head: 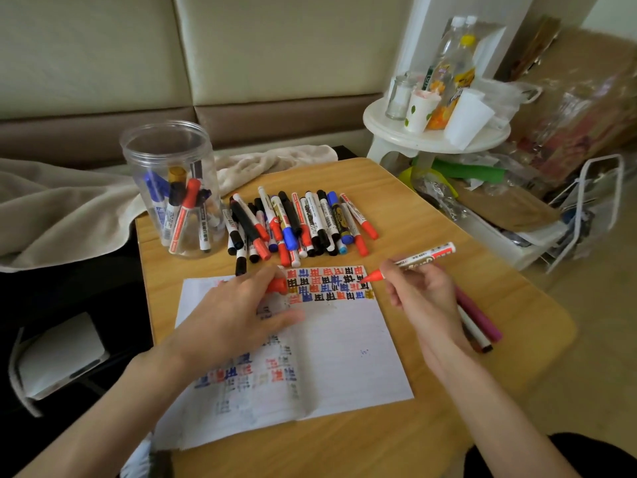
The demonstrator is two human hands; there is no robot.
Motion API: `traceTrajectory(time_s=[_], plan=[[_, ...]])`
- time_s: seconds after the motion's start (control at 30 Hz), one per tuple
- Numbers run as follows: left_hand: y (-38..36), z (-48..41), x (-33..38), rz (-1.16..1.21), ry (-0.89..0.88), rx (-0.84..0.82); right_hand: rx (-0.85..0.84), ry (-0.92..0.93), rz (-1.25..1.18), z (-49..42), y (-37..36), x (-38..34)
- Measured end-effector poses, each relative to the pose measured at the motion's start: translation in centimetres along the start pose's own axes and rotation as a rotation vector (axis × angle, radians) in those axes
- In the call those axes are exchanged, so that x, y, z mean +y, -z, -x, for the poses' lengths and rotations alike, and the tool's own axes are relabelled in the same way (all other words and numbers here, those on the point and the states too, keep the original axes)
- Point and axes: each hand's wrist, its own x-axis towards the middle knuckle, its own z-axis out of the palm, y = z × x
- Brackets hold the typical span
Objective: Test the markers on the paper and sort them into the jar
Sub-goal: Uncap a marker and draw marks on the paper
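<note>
Right hand (424, 298) grips marker (413, 260); axis slants up-right, tip left of hand, at inked rows of paper (344, 357). Left hand (234, 315), resting on paper, pinches cap (276, 285) left of tip. Jar (172, 188) beyond left hand.

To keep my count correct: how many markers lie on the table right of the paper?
2. A magenta marker and a white marker lie side by side by the paper's right edge, partly behind the right hand, which may hide another.

A jar (151, 160) with markers (184, 215) inside stands at the back left of the table (431, 215); a pile of markers (300, 222) lies to its right, the paper (344, 357) in front of both.
</note>
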Motion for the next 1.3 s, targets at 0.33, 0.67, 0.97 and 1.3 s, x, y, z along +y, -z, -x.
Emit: traceTrajectory(time_s=[0.33,0.67,0.97,1.3], plan=[[0.8,0.3,-0.8,-0.073,0.175,-0.058,-0.2,0.044,0.023,2.0,-5.5,0.9],[0.6,0.3,-1.1,-0.103,0.131,-0.059,-0.16,0.193,0.113,2.2,-7.1,2.8],[0.6,0.6,-1.1,-0.101,0.123,-0.046,-0.181,0.215,0.118,2.3,-7.0,3.0],[0.6,0.6,-0.9,-0.099,0.14,-0.051,-0.228,0.281,0.131,2.1,-7.1,3.2]])
